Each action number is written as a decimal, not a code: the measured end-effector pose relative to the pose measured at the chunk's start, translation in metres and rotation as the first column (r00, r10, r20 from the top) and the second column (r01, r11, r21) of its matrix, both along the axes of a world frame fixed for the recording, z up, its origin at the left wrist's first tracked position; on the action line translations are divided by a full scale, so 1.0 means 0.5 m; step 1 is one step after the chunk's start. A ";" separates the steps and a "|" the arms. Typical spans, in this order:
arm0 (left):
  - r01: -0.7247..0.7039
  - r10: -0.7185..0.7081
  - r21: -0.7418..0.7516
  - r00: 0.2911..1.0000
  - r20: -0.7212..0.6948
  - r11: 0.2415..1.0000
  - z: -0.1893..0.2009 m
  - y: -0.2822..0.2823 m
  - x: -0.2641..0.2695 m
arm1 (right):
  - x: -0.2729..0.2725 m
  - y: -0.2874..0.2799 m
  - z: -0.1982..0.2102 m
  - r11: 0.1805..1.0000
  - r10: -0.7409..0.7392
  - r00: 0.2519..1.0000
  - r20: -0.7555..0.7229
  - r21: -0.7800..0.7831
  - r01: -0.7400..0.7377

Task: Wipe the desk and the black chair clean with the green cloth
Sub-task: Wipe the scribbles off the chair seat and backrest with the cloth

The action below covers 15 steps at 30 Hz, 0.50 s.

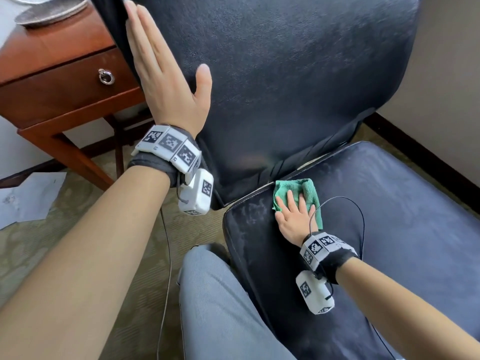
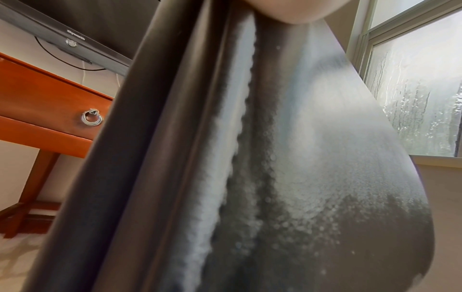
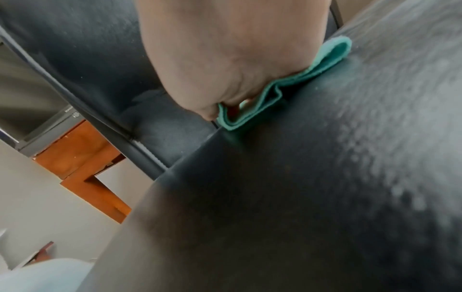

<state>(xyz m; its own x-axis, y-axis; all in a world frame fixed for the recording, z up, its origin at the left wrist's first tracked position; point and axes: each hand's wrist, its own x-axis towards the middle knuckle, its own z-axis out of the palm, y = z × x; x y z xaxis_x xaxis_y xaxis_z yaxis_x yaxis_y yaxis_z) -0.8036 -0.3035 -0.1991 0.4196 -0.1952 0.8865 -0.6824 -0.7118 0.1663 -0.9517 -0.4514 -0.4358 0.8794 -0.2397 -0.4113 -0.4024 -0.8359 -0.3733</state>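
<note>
The black chair [image 1: 298, 74] fills the middle of the head view, its backrest upright and its seat [image 1: 389, 229] dusty. My left hand [image 1: 161, 74] lies flat with straight fingers against the backrest's left edge; the left wrist view shows that edge of the backrest [image 2: 300, 158] close up. My right hand [image 1: 293, 214] presses the folded green cloth [image 1: 301, 189] flat onto the back left part of the seat, near the gap under the backrest. In the right wrist view my palm covers the green cloth [image 3: 325, 59], whose folded edges stick out.
The wooden desk [image 1: 59, 81] with a ring-pull drawer [image 1: 106, 76] stands left of the chair, a grey mat [image 1: 52, 11] on its top. My knee in grey trousers [image 1: 220, 294] is against the seat's front. A wall [image 1: 446, 74] runs right. Paper [image 1: 26, 196] lies on the carpet.
</note>
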 end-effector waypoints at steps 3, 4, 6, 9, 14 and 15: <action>-0.014 0.014 -0.002 1.000 0.005 1.000 -0.002 -0.002 0.007 | 0.003 0.016 0.011 0.998 -0.030 0.998 -0.049 0.060 0.033; -0.018 0.018 -0.003 1.000 0.006 1.000 -0.002 -0.002 0.008 | 0.005 0.027 0.018 0.996 -0.037 0.997 -0.068 0.080 0.042; -0.018 0.018 -0.001 1.000 0.008 1.000 -0.002 -0.002 0.008 | 0.009 0.064 0.026 0.991 -0.026 0.996 -0.086 0.127 0.037; -0.013 0.013 0.005 1.000 0.005 1.000 0.001 0.000 0.005 | 0.022 0.140 0.038 0.971 0.047 0.995 -0.086 0.239 -0.025; -0.015 0.015 0.014 1.000 -0.007 1.000 0.002 -0.001 -0.001 | 0.064 0.211 0.061 0.915 0.056 0.995 -0.086 0.403 -0.016; -0.015 0.015 0.014 1.000 -0.008 1.000 0.002 -0.001 -0.001 | 0.071 0.214 0.063 0.902 0.048 0.995 -0.083 0.432 -0.008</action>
<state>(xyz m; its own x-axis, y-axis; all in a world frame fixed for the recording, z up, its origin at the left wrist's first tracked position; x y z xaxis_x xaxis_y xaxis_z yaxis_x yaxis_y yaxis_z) -0.8042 -0.3041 -0.1980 0.4293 -0.2013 0.8804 -0.6705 -0.7242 0.1614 -0.9164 -0.3444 -0.4045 0.8379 0.0030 -0.5459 -0.4300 -0.6125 -0.6633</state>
